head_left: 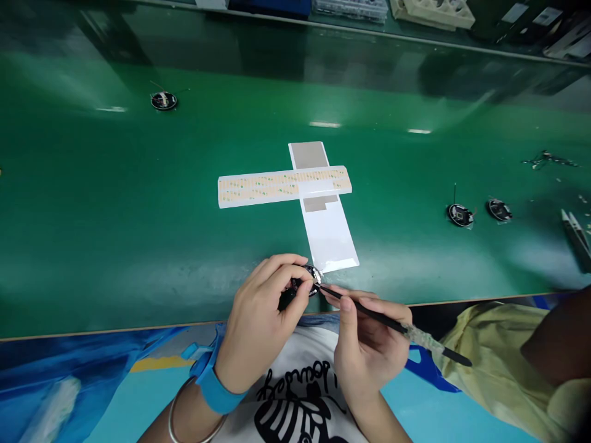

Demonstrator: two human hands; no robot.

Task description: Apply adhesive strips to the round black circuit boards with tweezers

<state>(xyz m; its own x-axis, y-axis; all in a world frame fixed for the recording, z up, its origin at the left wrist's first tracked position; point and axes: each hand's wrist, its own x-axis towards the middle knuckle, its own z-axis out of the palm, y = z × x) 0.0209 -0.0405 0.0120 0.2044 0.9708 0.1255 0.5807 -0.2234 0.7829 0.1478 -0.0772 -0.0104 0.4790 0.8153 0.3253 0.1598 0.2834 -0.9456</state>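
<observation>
Near the bench's front edge, my left hand (261, 320) pinches a small round black electronic part (316, 273) between thumb and fingers. My fingers cover much of this part. From the other side, my right hand (372, 344) grips a slim black pen-like tool (381, 317) with clear wrap round its handle. The tool's tip meets the round part close to my left fingertips; whether anything small sits on the tip is too fine to see. Just beyond my hands lies a white backing sheet (333, 237), crossed by a strip of small tan stickers (258, 189).
Similar round parts lie on the green bench (138, 246): one at far left (164, 100), two at right (460, 215). Tweezers (575, 240) and loose wires (547, 160) are at far right. Trays (434, 12) stand on the back shelf. A person in yellow (484, 344) is close on my right.
</observation>
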